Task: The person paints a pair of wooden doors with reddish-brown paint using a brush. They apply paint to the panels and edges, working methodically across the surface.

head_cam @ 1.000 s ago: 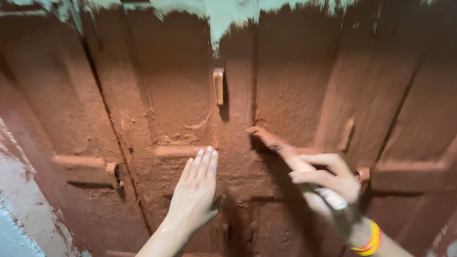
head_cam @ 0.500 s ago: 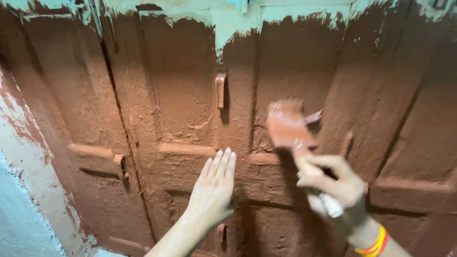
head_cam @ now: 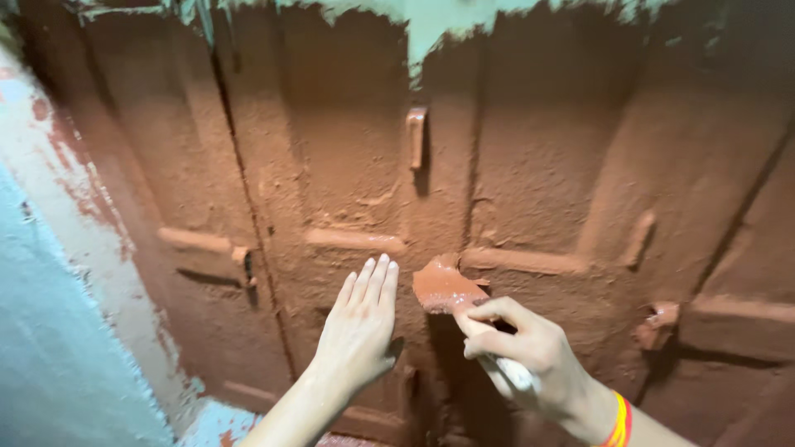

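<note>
Now, left hand [head_cam: 358, 327] flat, fingers spread on brown door [head_cam: 331, 165], right hand [head_cam: 530, 352] fingers gripping paint-loaded brush [head_cam: 445, 288]

A small latch [head_cam: 416, 136] sticks out near the top middle of the big brown doors, and it is covered in the same brown paint. Low on the right sits a little knob-like lump [head_cam: 660, 321], also brown. On the left there is a small hinge piece [head_cam: 243, 257] next to a dark crack that runs up and down. Above it all runs a green strip of wall [head_cam: 464, 15] with a ragged edge where the brown stops. The wall on the left [head_cam: 58, 331] is pale blue and white (with some brown smears up high). A bit of blue floor [head_cam: 217, 418] shows at the bottom left
</note>
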{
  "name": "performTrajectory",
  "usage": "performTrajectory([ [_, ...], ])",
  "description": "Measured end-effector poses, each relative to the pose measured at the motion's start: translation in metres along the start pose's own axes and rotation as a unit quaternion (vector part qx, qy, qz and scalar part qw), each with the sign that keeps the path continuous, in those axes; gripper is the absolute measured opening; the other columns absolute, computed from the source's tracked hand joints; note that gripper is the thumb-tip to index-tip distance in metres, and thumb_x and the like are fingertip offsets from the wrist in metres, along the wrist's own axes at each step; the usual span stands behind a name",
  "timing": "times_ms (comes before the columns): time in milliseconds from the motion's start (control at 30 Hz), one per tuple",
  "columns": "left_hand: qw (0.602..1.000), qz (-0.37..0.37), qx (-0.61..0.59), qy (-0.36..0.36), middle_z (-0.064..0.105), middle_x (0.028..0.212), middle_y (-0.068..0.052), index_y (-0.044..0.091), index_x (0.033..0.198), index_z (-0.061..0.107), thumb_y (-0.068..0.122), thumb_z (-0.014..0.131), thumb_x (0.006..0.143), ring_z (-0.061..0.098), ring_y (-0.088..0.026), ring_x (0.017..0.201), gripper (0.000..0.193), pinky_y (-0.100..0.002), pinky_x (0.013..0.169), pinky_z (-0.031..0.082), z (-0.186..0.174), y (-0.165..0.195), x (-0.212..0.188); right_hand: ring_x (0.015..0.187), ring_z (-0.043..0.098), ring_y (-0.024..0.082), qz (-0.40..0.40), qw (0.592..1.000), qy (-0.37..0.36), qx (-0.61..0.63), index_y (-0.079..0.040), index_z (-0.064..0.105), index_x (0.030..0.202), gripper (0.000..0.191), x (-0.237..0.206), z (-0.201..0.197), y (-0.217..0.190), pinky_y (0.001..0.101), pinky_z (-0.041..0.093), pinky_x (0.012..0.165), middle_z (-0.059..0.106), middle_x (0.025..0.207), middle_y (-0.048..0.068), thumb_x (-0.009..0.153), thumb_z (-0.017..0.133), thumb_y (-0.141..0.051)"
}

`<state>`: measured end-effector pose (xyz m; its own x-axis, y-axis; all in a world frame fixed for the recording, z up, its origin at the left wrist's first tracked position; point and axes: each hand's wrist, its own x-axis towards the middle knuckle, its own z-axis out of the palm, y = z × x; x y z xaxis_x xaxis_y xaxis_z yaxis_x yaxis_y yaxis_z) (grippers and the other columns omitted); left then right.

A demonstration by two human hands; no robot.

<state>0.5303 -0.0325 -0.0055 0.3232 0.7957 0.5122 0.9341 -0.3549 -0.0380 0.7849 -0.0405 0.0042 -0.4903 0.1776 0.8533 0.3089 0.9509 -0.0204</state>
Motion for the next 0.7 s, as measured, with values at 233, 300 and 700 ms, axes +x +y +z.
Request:
performTrajectory([
  [233,0.996,-0.009,0.076,-0.038,0.025,0.164,-0.027,-0.007,0.155,0.021,0.021,0.085,0.064,0.023,-0.038,0.149,0.116,-0.047,0.122,0.019,-0.015,-0.061,-0.014,0.075,0.073,0.016,0.047,0.998,-0.033,0.026,-0.012,0.078,0.098,0.014,0.053,0.031,0.010,0.0242,0.058,0.061,0.072,0.116,0.010,0.086,0.072,-0.008],
  [300,0.999,0.013,0.040,0.004,0.027,0.162,-0.029,-0.009,0.153,0.022,0.026,0.084,0.068,0.024,-0.041,0.151,0.111,-0.050,0.119,0.020,-0.018,-0.078,-0.015,0.098,0.072,0.024,-0.090,0.989,0.017,-0.114,-0.012,0.074,0.099,0.017,0.076,0.034,0.011,0.0304,0.059,0.082,0.067,0.120,0.012,0.083,0.072,-0.010],
  [700,0.989,0.134,-0.009,0.055,0.028,0.160,-0.031,-0.011,0.152,0.024,0.031,0.081,0.073,0.027,-0.044,0.150,0.106,-0.051,0.117,0.022,-0.030,-0.192,-0.022,0.093,0.073,0.020,0.026,0.972,0.066,-0.224,-0.009,0.073,0.094,0.025,0.122,0.117,-0.061,0.0282,0.060,0.079,0.069,0.113,0.012,0.072,0.076,0.004],
])
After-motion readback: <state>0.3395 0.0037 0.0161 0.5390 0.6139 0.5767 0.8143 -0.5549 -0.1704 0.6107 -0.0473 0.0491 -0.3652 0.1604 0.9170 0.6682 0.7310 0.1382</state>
